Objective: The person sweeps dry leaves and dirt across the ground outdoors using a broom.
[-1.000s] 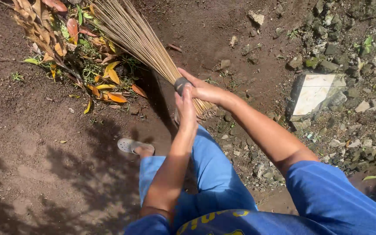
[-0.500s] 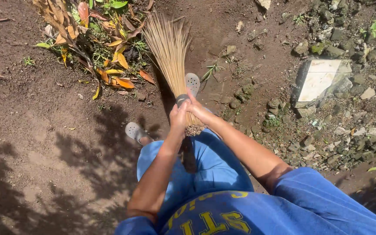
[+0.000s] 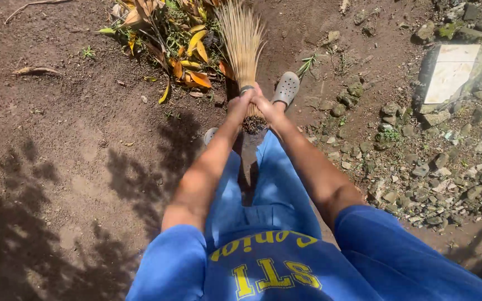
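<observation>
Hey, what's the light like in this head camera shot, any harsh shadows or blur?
Head view: hard sunlight, sharp focus, no motion blur; leafy shadows fall over the dirt ground at lower left; the white stone slab is nearly blown out; the stick broom in both hands is brightly lit, its shadow dark between the legs.

— Where does the view sit?

— There is one camera only, worn on the person's head, tipped steeply down over the chest and both outstretched arms.

— Which way does it face?

— Forward and down along the arms, onto the bare dirt ground (image 3: 57, 145). The blue shirt (image 3: 269, 267) fills the bottom edge, very near the lens; the ground lies well below.

— How far does it reach?

— To the heap of dry leaves (image 3: 179, 39) at the top edge, the stones (image 3: 419, 167) at the right, and a pale slab (image 3: 453, 69) in the upper right corner.

— Any shared ground with a second view?

— None; it stands alone.
</observation>
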